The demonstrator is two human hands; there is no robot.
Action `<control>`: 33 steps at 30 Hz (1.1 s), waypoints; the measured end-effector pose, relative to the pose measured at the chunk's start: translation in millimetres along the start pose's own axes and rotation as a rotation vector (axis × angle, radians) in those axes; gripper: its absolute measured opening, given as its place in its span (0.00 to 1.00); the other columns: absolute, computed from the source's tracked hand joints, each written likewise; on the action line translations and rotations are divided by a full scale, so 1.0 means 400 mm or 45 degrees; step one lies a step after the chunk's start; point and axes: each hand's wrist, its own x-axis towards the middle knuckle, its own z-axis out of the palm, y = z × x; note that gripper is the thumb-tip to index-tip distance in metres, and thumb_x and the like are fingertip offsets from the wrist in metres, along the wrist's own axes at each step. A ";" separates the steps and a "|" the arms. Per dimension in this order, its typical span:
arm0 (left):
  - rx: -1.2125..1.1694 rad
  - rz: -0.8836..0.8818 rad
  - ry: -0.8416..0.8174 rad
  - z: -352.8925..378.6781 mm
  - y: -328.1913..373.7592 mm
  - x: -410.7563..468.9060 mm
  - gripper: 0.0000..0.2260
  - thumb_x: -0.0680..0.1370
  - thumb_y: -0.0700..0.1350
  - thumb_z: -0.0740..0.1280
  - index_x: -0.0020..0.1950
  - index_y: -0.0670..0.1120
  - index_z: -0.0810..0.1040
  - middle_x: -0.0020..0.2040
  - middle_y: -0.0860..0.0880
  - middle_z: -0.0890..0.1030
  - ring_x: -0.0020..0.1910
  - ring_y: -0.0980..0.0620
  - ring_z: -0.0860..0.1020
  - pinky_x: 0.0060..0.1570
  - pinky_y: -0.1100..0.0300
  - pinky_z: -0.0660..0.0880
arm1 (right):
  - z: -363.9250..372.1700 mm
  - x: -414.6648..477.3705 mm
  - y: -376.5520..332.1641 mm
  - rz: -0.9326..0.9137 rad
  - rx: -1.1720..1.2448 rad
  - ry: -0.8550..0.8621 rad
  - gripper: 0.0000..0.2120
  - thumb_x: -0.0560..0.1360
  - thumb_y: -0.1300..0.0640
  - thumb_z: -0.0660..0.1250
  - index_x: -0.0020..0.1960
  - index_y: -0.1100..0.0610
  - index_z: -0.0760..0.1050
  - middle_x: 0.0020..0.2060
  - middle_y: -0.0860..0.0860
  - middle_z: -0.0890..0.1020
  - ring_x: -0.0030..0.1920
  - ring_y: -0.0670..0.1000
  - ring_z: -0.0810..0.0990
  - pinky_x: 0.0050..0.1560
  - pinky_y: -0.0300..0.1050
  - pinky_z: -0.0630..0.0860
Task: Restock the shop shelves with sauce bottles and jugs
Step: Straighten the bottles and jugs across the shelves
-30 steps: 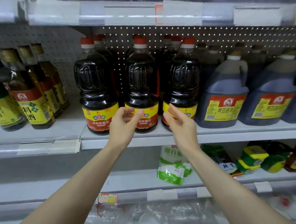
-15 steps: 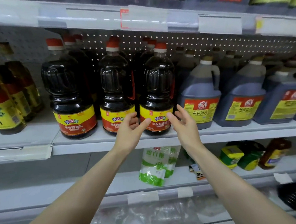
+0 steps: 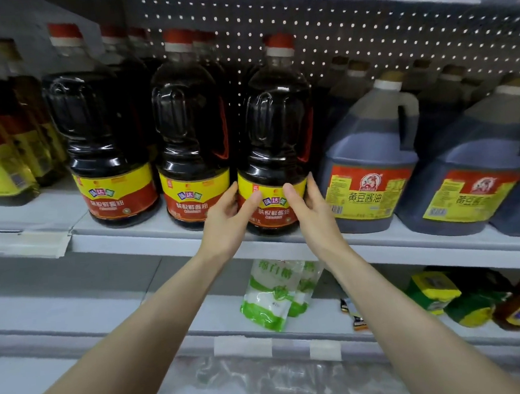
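Left hand [image 3: 227, 219] and right hand [image 3: 313, 214] grip the bottle [image 3: 275, 128] labelled 味极鲜酱油.

Left forearm [image 3: 156, 315]: bare from the bottom edge of view up to the wrist, slim and smooth.
Right forearm [image 3: 402, 307]: bare the same way, slim, looking broader toward the lower corner.
Left grip [image 3: 226, 222]: a bare hand with a narrow palm and long, slender fingers.
Right grip [image 3: 314, 216]: a bare hand of matching build.
Nails: too blurred to tell.
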 end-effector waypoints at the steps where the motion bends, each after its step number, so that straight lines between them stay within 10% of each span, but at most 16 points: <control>1: 0.001 0.000 0.011 0.001 -0.007 0.003 0.15 0.79 0.41 0.65 0.66 0.48 0.74 0.56 0.60 0.80 0.56 0.64 0.78 0.50 0.72 0.73 | -0.003 0.003 0.006 -0.018 0.007 -0.008 0.30 0.78 0.46 0.64 0.77 0.45 0.57 0.66 0.44 0.75 0.64 0.43 0.74 0.60 0.39 0.74; 33: 0.085 0.053 -0.093 -0.018 -0.045 0.046 0.20 0.81 0.45 0.62 0.73 0.48 0.68 0.64 0.55 0.77 0.62 0.62 0.75 0.56 0.71 0.72 | 0.008 0.020 0.023 -0.126 -0.078 0.096 0.26 0.77 0.48 0.66 0.73 0.47 0.65 0.61 0.43 0.79 0.61 0.43 0.77 0.61 0.46 0.76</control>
